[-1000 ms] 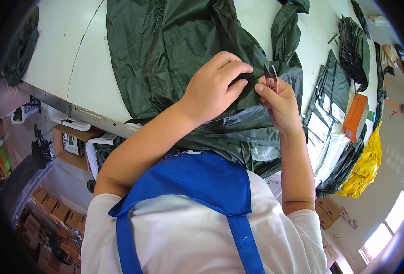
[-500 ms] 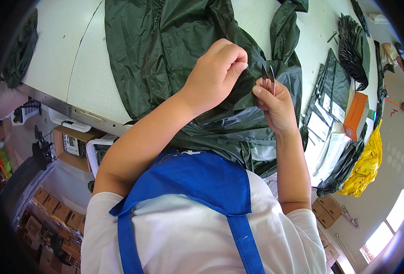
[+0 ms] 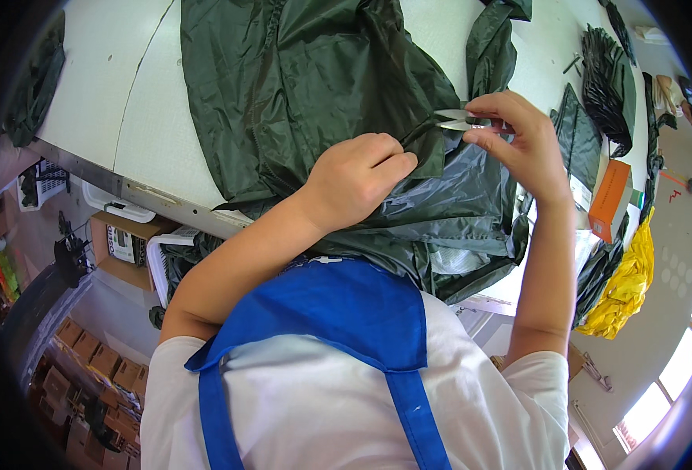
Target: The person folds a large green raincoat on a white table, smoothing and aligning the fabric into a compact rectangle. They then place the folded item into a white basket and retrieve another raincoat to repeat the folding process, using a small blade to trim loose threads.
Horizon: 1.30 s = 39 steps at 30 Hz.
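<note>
A dark green shiny garment [image 3: 236, 94] lies spread over the white table and hangs toward me. My left hand [image 3: 359, 178] is closed on its edge, thumb and fingers pinching the fabric. In my right hand [image 3: 518, 141] I hold small thread snips [image 3: 457, 120], with thumb and fingers on either side of them. Their blades point left, a little apart, close to the garment's edge just above and right of my left hand. Whether a thread lies between the blades is too small to tell.
To the right stand an orange box [image 3: 610, 200] and a pile of yellow fabric [image 3: 624, 286]. Folded dark pieces [image 3: 608, 90] lie at the far right of the white table [image 3: 99, 86]. Under the left table edge are a cardboard box [image 3: 131, 247] and a white basket [image 3: 158, 270].
My right hand has moved up and right, turning the snips from pointing up to pointing left at the garment's edge. My left hand has come down and now pinches the fabric.
</note>
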Tool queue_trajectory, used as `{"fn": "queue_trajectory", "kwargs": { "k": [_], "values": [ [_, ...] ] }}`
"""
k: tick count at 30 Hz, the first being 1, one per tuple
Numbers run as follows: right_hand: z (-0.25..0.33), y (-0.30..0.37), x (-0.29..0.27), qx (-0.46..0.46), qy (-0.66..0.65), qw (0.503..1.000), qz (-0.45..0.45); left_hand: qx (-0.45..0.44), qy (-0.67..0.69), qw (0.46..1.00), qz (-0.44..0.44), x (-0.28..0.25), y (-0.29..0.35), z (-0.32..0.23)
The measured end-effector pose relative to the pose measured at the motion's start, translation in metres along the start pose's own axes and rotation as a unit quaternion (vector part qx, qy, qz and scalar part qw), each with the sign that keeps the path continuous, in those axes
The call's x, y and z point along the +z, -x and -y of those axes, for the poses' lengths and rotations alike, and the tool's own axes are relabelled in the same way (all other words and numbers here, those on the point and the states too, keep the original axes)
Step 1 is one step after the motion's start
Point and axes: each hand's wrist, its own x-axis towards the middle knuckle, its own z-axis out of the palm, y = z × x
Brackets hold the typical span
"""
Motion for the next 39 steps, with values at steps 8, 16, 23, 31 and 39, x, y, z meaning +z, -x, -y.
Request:
{"fn": "queue_trajectory", "kwargs": {
  "k": [8, 16, 23, 31, 39],
  "values": [
    [0.002, -0.020, -0.014, -0.033, 0.054, 0.996, 0.064, -0.010, 0.000, 1.000, -0.003, 0.001, 0.001, -0.001],
    [-0.008, 0.021, 0.037, 0.209, -0.274, 0.936, -0.070, -0.028, 0.054, 0.998, -0.017, -0.002, -0.015, -0.003],
    [-0.016, 0.036, 0.039, 0.178, -0.678, 0.689, -0.183, -0.155, -0.037, 0.983, 0.093, -0.019, 0.003, 0.009],
    [-0.010, 0.039, 0.053, 0.161, -0.693, 0.618, -0.335, 0.085, 0.009, 0.995, -0.046, -0.037, 0.032, -0.024],
    [-0.037, 0.053, 0.060, 0.112, -0.733, 0.613, -0.272, 0.133, -0.019, 0.988, -0.071, -0.041, 0.030, -0.028]
  ]
}}
